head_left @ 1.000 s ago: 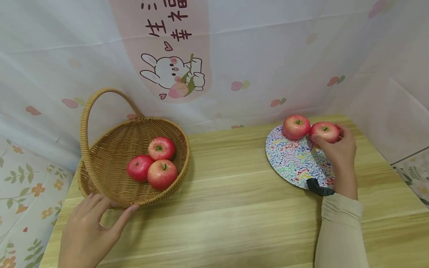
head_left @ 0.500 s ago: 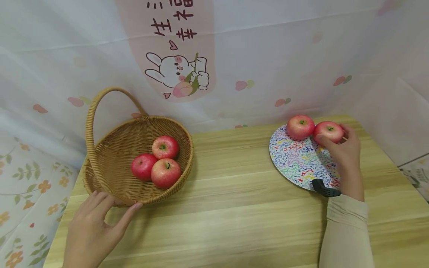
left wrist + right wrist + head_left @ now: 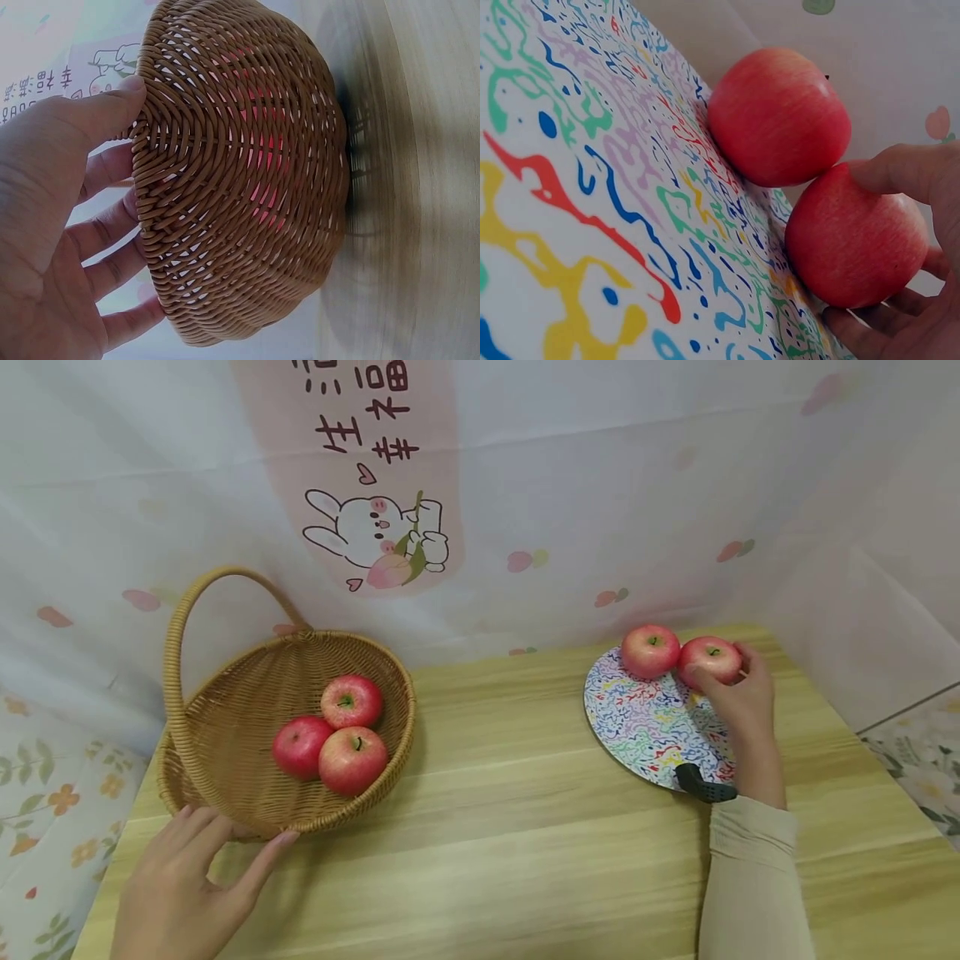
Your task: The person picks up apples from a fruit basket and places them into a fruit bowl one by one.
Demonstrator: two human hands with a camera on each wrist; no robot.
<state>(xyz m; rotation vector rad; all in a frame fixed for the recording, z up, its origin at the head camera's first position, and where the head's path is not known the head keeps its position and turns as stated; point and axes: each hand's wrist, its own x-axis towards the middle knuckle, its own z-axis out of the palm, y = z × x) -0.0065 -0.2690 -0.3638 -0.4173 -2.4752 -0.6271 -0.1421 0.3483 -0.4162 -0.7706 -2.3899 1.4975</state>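
While the left hand [image 3: 176, 885] hangs onto the near side of the wicker basket [image 3: 232, 727], its thumb is against the rim [image 3: 144, 202] and the fingers reach behind the edge, so it's a proper pinch, though the fingertips are hard to see. The right hand [image 3: 746, 702] is stretched out over the round patterned board [image 3: 637, 718], thumb on one side of the held apple [image 3: 712, 658] and fingers curled round the other, so it's gripping that one. That apple is at the far right part of the board, touching its neighbour apple [image 3: 650, 652]. Three more apples [image 3: 352, 762] sit bunched together inside the basket. The beige sleeve [image 3: 753, 877] ends just beside the board's black handle [image 3: 701, 785].

Compared with half a second ago, not much: both hands keep the same hold, and all five apples sit where they were. Mostly the head view itself has shifted, everything sliding a bit left and down, so more dark lettering [image 3: 392, 447] on the cloth [image 3: 600, 510] shows up top.
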